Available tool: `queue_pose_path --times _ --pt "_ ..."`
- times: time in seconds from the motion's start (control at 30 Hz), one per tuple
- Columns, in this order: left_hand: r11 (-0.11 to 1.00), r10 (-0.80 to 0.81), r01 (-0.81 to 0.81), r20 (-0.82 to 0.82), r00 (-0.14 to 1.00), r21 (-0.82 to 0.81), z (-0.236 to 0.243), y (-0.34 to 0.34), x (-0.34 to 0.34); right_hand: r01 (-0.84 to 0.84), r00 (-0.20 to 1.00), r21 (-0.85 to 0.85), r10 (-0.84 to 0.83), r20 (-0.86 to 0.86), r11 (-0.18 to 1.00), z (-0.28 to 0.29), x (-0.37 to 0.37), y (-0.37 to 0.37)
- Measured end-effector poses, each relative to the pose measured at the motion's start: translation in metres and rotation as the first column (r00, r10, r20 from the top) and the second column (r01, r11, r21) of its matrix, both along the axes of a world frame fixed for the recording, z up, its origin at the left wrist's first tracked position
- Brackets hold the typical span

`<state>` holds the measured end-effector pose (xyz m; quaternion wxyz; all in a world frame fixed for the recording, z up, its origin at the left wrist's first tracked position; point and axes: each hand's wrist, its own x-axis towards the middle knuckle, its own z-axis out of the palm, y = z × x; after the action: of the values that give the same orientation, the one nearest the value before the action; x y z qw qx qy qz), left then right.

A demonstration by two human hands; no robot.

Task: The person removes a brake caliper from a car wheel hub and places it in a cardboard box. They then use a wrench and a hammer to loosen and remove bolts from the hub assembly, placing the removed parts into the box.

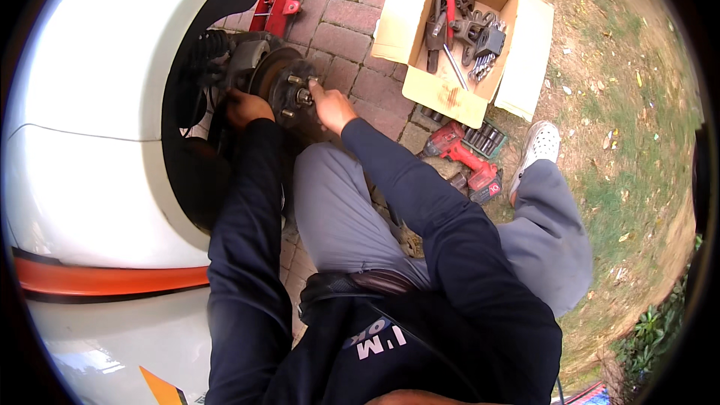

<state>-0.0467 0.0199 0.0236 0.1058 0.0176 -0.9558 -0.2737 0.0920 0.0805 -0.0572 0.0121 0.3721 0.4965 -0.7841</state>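
Dark sweatshirt (480,307) fills six o'clock, closest to my remote camera, with a studded wheel hub (283,94) near eleven o'clock. My left hand (250,109) reaches beside the rusty brake disc (262,79), its fingers partly hidden; my right hand (334,108) sits at the hub's face. I cannot tell whether either grips anything. An open cardboard box (444,103) stands at one o'clock, a red power tool (463,153) toward three.

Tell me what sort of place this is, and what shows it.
Outdoors, probably a driveway or roadside: brick paving meets patchy grass, beside a white vehicle with an exposed wheel hub.
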Motion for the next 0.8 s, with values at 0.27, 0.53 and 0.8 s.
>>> queue_pose_path --times 0.27,0.53,0.8 --pt "0.998 0.008 -0.010 -0.048 0.999 -0.062 -0.001 0.001 0.002 0.288 0.957 0.952 -0.006 -0.289 0.106 -0.011 0.003 -0.008" --pt "1.000 -0.019 0.019 -0.044 0.999 -0.002 -0.010 -0.009 -0.010 0.121 0.990 -0.308 -0.135 -0.026 0.944 -0.022 -0.016 -0.017" --pt "1.000 -0.005 0.005 -0.009 1.000 0.000 -0.001 0.002 0.003 0.249 0.969 0.881 -0.101 -0.228 0.401 -0.006 0.007 -0.018"
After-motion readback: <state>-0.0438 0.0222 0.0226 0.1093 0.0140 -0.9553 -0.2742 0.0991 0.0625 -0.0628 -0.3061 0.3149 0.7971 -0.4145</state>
